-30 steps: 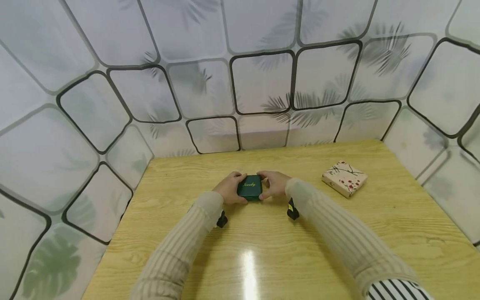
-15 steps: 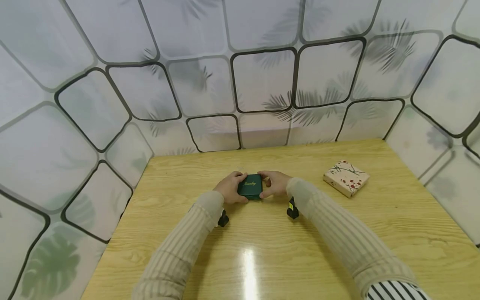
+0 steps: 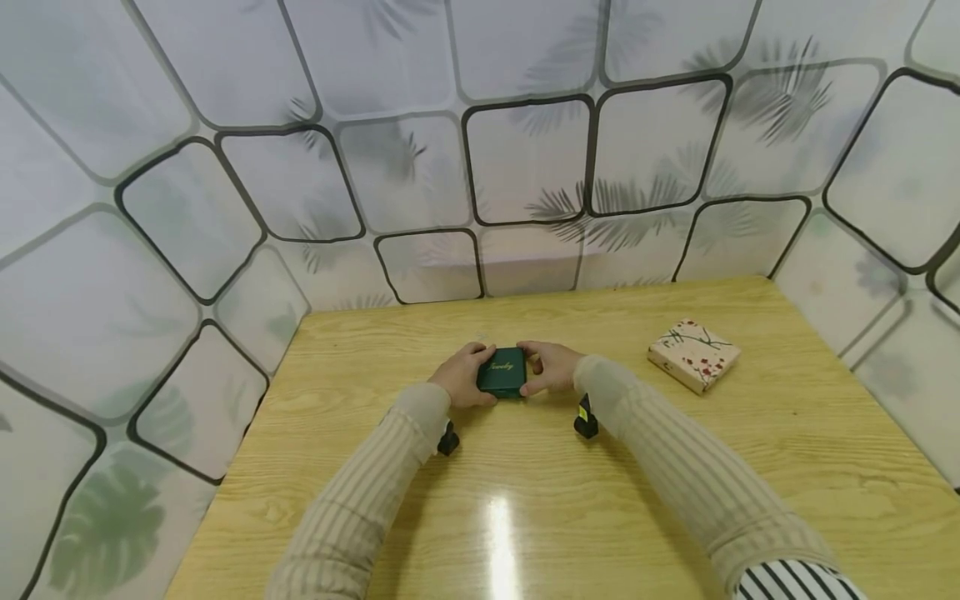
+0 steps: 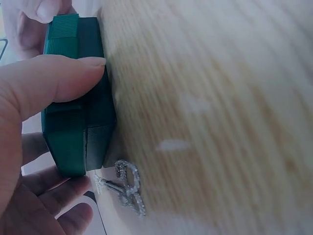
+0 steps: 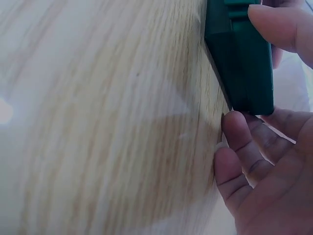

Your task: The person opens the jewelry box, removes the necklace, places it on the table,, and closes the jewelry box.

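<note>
A small dark green jewelry box (image 3: pixel 502 372) with gold lettering on its lid lies on the wooden table between both hands. My left hand (image 3: pixel 463 377) grips its left side, thumb across the front face and fingers toward the back. From the right, my right hand (image 3: pixel 553 367) pinches it, thumb at the front edge and a finger at the far corner. The lid appears closed, a thin seam running along the side in the left wrist view. Beside the box in that view lies a piece of silver chain-like jewelry (image 4: pixel 128 186).
A cream box (image 3: pixel 694 356) with a red-flower and branch print sits on the table at the right. Light fabric walls (image 3: pixel 525 167) with dark outlines and leaf prints enclose the table (image 3: pixel 420 517) at the back and sides.
Both hands keep their hold on the green box, which stays in nearly the same place. The head view has shifted very slightly.
</note>
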Motion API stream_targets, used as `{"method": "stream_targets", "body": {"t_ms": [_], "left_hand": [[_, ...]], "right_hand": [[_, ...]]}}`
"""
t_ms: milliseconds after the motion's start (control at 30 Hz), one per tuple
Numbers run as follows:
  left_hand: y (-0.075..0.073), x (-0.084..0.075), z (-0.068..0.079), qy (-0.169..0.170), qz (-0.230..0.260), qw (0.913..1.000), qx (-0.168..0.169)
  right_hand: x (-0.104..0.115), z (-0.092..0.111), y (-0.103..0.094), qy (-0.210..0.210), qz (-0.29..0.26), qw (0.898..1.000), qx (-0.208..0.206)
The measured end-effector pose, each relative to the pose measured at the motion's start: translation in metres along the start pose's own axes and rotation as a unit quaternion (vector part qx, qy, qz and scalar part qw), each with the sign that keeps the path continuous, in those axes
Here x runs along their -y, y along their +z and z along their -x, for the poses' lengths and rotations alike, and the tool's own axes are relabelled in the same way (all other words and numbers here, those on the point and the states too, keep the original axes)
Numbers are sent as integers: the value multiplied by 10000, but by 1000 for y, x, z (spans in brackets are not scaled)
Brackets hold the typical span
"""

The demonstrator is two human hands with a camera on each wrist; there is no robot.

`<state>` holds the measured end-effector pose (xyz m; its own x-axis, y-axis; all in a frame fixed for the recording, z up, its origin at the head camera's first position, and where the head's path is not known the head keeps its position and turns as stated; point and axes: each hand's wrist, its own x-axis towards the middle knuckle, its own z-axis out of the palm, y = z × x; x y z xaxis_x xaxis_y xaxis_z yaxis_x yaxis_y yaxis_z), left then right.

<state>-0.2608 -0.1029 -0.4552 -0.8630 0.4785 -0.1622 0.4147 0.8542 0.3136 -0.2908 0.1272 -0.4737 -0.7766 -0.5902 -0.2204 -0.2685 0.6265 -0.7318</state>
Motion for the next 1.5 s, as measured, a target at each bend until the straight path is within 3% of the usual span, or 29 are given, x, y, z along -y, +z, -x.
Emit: {"method": "stream_targets", "body": {"t_ms": [233,433,867,1133,1500], "left_hand": [[0,1,2,-23,-42,10000,-38],[-3,1,6,163,47,9997,-182],[-12,-2,25,226,255,9992,-221],[-12,-14,30,349,237,9977,-534],[-12,-30,31,501,281,9960,-680]], "right_hand": [[11,11,-1,39,-235,9996,130],[18,26,-6,33,-437,9990,15],[12,61,-32,-355,123,9990,-244],[0,88,-50,-587,358,9953,-684],[-22,137,-76,-254,591,9887,-1351]]}}
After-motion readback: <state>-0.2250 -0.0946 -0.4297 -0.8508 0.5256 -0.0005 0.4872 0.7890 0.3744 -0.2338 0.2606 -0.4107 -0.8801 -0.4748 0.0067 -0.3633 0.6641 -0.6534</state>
